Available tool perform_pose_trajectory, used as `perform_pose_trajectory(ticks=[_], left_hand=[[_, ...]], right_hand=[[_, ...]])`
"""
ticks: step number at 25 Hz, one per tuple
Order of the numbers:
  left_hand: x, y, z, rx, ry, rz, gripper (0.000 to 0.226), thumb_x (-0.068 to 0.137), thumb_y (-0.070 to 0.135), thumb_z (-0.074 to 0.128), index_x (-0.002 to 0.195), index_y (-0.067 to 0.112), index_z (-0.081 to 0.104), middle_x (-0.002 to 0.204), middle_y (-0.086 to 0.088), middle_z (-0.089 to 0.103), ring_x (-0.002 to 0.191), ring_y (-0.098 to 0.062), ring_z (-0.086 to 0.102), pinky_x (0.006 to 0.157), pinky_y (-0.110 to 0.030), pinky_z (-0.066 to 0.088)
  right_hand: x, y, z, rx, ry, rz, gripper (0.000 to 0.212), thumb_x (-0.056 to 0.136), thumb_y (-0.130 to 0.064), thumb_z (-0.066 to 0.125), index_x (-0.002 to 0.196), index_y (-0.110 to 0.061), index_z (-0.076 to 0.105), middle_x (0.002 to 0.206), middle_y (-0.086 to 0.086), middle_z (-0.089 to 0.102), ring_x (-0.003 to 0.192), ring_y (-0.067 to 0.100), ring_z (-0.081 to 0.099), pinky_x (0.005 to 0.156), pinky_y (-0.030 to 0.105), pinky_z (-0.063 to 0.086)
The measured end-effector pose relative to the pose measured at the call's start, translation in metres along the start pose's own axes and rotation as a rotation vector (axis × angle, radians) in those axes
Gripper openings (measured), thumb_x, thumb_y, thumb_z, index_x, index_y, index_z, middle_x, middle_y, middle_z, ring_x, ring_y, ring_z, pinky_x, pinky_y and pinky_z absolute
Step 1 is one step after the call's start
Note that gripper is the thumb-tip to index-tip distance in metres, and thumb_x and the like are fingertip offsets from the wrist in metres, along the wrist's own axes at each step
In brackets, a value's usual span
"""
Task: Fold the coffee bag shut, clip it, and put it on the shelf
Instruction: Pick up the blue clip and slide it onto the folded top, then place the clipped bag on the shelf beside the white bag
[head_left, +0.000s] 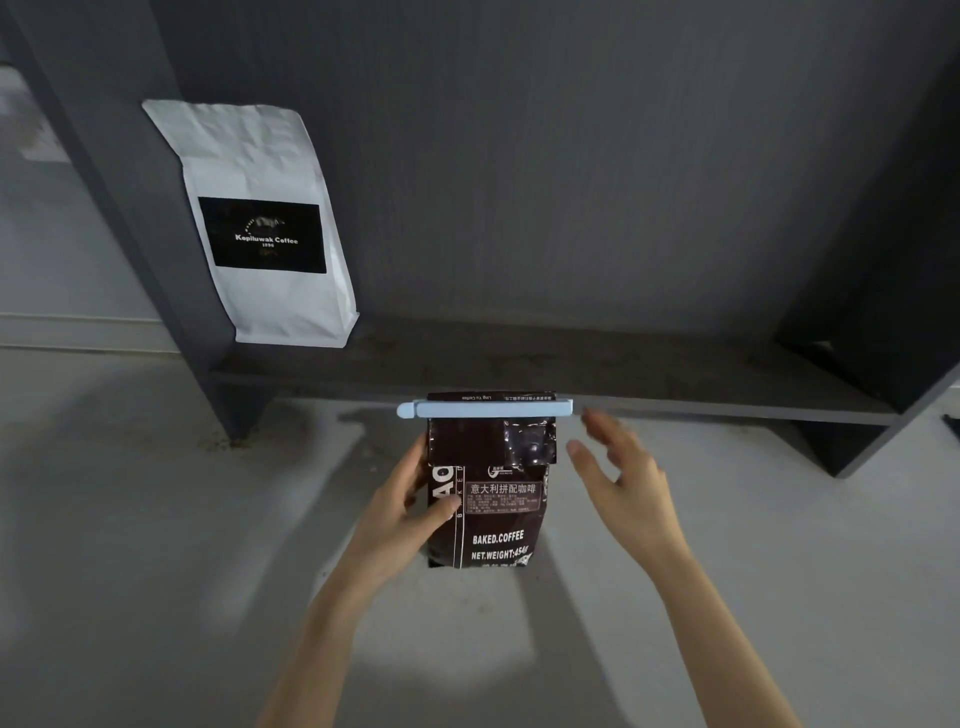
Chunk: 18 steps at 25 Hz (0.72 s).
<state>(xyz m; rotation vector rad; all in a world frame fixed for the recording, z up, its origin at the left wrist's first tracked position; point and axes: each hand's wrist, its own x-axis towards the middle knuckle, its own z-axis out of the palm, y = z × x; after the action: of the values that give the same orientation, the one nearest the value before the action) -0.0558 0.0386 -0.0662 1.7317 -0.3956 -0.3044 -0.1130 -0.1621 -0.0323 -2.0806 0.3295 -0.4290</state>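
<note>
Left hand (402, 506) has its thumb (441, 508) pressed across the front of the dark coffee bag (488, 512), other fingers wrapped out of sight behind the left edge, so the bag is firmly gripped and held upright. Right hand (621, 470) is beside the bag's right edge, fingers spread and loose, palm toward the bag, touching nothing. Up top, the bag's mouth is folded over and a pale blue clip (485, 409) runs straight across the fold, sticking out past both sides. The bag sits just in front of the dark shelf (649, 374), its clipped top level with the shelf's front edge, above the grey floor (130, 519). Far left on the shelf, a white coffee bag (270, 228) with a black label leans against the side panel
</note>
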Motion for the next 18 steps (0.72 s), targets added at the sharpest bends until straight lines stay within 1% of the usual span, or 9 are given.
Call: perform_pose_trajectory(ticks=[2,4,6,7,9,13,15,17,18], left_hand=[[-0.001,-0.005,0.001,0.016,-0.035,-0.012,0.068,0.077,0.009,0.064,0.109,0.057,0.028,0.115,0.03,0.046,0.105,0.019,0.045,0.091,-0.009,0.038],[0.0,-0.015,0.001,0.015,-0.034,-0.034,0.064,0.078,0.006,0.062,0.109,0.053,0.03,0.115,0.026,0.048,0.106,0.014,0.048,0.091,-0.01,0.04],[-0.001,-0.019,0.001,0.007,-0.038,-0.042,0.065,0.078,0.002,0.061,0.114,0.047,0.031,0.117,0.021,0.049,0.102,0.017,0.05,0.092,-0.01,0.041],[-0.001,-0.019,0.001,0.007,-0.036,-0.041,0.067,0.078,-0.002,0.06,0.119,0.043,0.03,0.117,0.019,0.049,0.1,0.02,0.05,0.09,-0.007,0.041],[0.0,-0.018,0.002,-0.003,-0.017,-0.035,0.068,0.079,-0.005,0.057,0.124,0.034,0.026,0.114,0.02,0.049,0.096,0.024,0.049,0.083,0.0,0.04],[-0.002,-0.009,0.005,0.0,0.015,-0.018,0.066,0.078,-0.008,0.055,0.116,0.037,0.025,0.111,0.022,0.045,0.088,0.029,0.048,0.079,0.004,0.039],[-0.002,0.001,0.002,0.005,0.02,0.003,0.065,0.078,-0.007,0.056,0.117,0.036,0.025,0.113,0.022,0.044,0.086,0.028,0.049,0.075,0.003,0.04],[0.005,0.016,-0.007,0.011,0.019,0.035,0.065,0.079,-0.004,0.056,0.119,0.035,0.024,0.113,0.018,0.047,0.089,0.023,0.052,0.072,0.002,0.042],[0.011,0.024,-0.013,0.012,0.022,0.048,0.066,0.079,-0.003,0.057,0.123,0.034,0.024,0.115,0.015,0.049,0.094,0.018,0.053,0.072,0.001,0.043]], right_hand=[[-0.007,0.02,0.012,0.03,-0.112,0.08,0.049,0.084,-0.019,0.059,0.129,-0.016,0.042,0.131,0.004,0.053,0.117,0.014,0.049,0.096,0.025,0.036],[-0.013,0.033,0.026,0.044,-0.238,0.145,0.054,0.082,-0.018,0.062,0.131,-0.018,0.039,0.13,0.001,0.053,0.12,0.016,0.049,0.098,0.027,0.039],[-0.016,0.038,0.035,0.085,-0.289,0.17,0.054,0.08,-0.014,0.063,0.129,-0.022,0.042,0.121,0.0,0.06,0.116,0.015,0.054,0.092,0.015,0.043],[-0.017,0.038,0.037,0.094,-0.288,0.173,0.053,0.08,-0.012,0.063,0.128,-0.023,0.044,0.115,0.0,0.064,0.111,0.014,0.058,0.083,0.004,0.043],[-0.017,0.036,0.038,0.084,-0.262,0.156,0.051,0.079,-0.009,0.063,0.126,-0.024,0.047,0.106,-0.003,0.067,0.101,0.009,0.061,0.07,-0.006,0.04],[-0.017,0.029,0.034,0.051,-0.241,0.122,0.048,0.078,-0.007,0.063,0.121,-0.024,0.052,0.097,-0.007,0.067,0.092,0.003,0.062,0.067,-0.008,0.037],[-0.012,0.02,0.029,0.036,-0.245,0.104,0.048,0.077,-0.009,0.065,0.12,-0.025,0.054,0.095,-0.009,0.068,0.085,-0.009,0.062,0.065,-0.008,0.037],[-0.002,0.008,0.022,0.043,-0.225,0.074,0.049,0.076,-0.01,0.066,0.12,-0.026,0.054,0.095,-0.011,0.067,0.076,-0.022,0.057,0.065,-0.008,0.037],[0.004,0.0,0.018,0.044,-0.21,0.054,0.049,0.076,-0.011,0.067,0.12,-0.026,0.054,0.094,-0.011,0.066,0.079,-0.021,0.057,0.065,-0.008,0.037]])
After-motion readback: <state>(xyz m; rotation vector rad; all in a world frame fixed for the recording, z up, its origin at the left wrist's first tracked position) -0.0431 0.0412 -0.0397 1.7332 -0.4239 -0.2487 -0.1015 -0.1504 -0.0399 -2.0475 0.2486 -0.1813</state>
